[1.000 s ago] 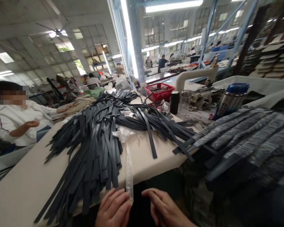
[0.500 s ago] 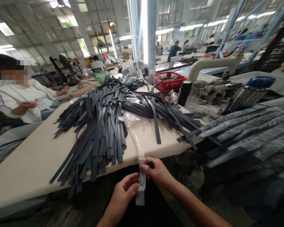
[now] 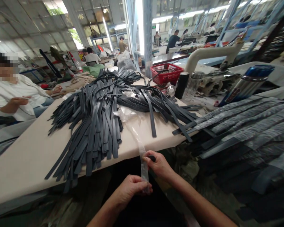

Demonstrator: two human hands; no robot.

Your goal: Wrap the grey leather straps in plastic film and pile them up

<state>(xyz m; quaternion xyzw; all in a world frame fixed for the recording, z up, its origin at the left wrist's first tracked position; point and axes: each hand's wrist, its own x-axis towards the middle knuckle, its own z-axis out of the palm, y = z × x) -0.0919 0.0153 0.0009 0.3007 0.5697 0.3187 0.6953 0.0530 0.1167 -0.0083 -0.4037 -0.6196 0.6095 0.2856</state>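
A narrow translucent plastic sleeve (image 3: pixel 140 145) runs from the table down between my hands, in front of my lap. My left hand (image 3: pixel 135 186) is closed around its lower end, thumb on top. Higher up, my right hand (image 3: pixel 159 164) pinches the sleeve's edge. A small dark piece (image 3: pixel 151 158) pokes out of the right fist; its kind is unclear. Just ahead, a big heap of dark grey flat straps (image 3: pixel 97 126) spreads over the pale tabletop (image 3: pixel 21 157), several ends hanging over the edge. Crumpled clear plastic (image 3: pixel 126 113) lies among the straps.
At the right lie plastic-wrapped straps (image 3: pixel 241 123). Behind them stand a blue-lidded flask (image 3: pixel 248 83), a black bottle (image 3: pixel 181 85), a glass jar (image 3: pixel 194 83) and a sewing machine (image 3: pixel 213 63). A red basket (image 3: pixel 166 74) sits farther back. A co-worker (image 3: pixel 12 94) sits at left.
My left hand has shifted slightly right and its fingers have closed over the sleeve's lower end, which showed below them before. My right hand moved a little right and up. The view shifted slightly.
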